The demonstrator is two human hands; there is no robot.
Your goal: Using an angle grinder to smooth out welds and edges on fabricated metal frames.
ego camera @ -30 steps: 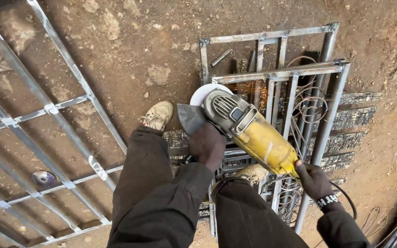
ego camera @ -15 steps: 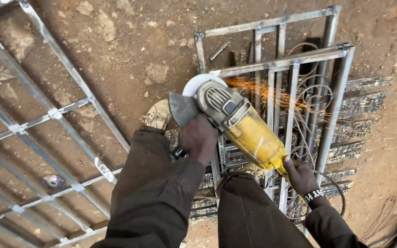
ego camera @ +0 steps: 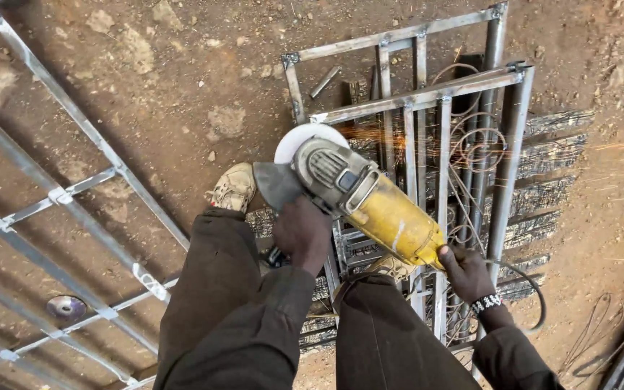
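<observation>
Both hands grip a yellow angle grinder (ego camera: 370, 206) over a metal frame (ego camera: 427, 97).
The left hand (ego camera: 303, 232) wraps its side handle, the right hand (ego camera: 466, 271) holds its rear; between them the disc (ego camera: 299, 137) meets the frame's bar, sparks (ego camera: 377, 137) flying.

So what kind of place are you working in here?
Likely an open-air metalwork yard: bare dirt ground, welded steel frames lying flat, and a yellow angle grinder throwing sparks.
</observation>
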